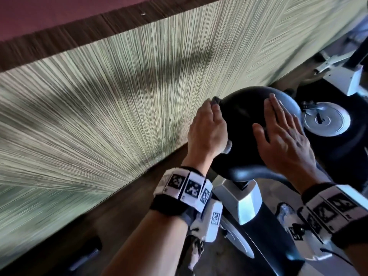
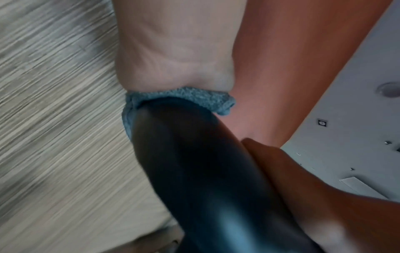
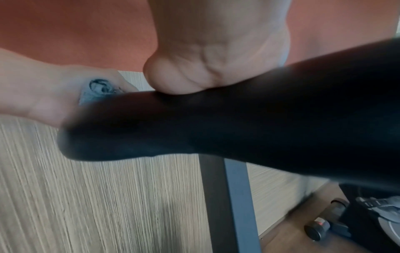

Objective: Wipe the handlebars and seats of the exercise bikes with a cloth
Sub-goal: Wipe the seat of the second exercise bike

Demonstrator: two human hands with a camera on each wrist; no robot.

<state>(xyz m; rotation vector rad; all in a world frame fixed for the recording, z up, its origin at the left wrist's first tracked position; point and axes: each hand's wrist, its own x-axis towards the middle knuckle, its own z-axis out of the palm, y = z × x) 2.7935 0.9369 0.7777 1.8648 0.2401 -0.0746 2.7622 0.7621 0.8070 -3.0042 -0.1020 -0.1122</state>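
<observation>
The black bike seat (image 1: 245, 120) sits in the middle right of the head view. My left hand (image 1: 208, 126) presses a blue-grey cloth (image 1: 216, 100) against the seat's left side with fairly straight fingers. Bits of cloth show past the fingertips and below the thumb. In the left wrist view the cloth (image 2: 184, 95) lies squeezed between my palm (image 2: 173, 51) and the seat (image 2: 194, 171). My right hand (image 1: 282, 132) lies flat on the seat's right half, fingers straight, holding nothing. The right wrist view shows its palm (image 3: 205, 59) on the seat (image 3: 216, 128) and the cloth (image 3: 95, 97) beyond.
A pale striped wall panel (image 1: 99, 106) stands close on the left, above a wooden floor (image 1: 139, 196). The silver seat post (image 1: 243, 200) rises below the seat. A silver disc (image 1: 326, 120) and more bike frame (image 1: 348, 76) lie to the right.
</observation>
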